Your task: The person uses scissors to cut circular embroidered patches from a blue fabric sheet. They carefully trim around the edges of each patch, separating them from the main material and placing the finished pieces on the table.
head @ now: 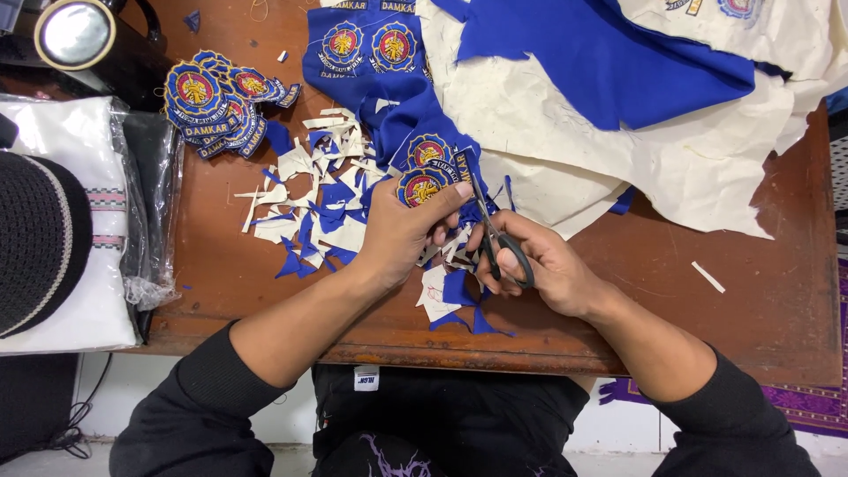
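Note:
My left hand point(402, 231) pinches a round embroidered patch point(422, 185) that is still joined to a strip of blue cloth point(389, 97) bearing more patches. My right hand point(534, 265) grips small black-handled scissors point(496, 231), their blades pointing up beside the patch's right edge. Both hands rest over a brown wooden table point(751, 291). Blue and cream offcuts point(318, 208) lie under and to the left of my hands.
A pile of cut-out round patches point(221, 102) sits at the back left. Cream backing cloth with a large blue piece point(618, 106) covers the back right. A lamp point(75, 34) is at the top left, with bagged white fabric point(84, 221) and a dark knitted cap point(40, 238) on the left.

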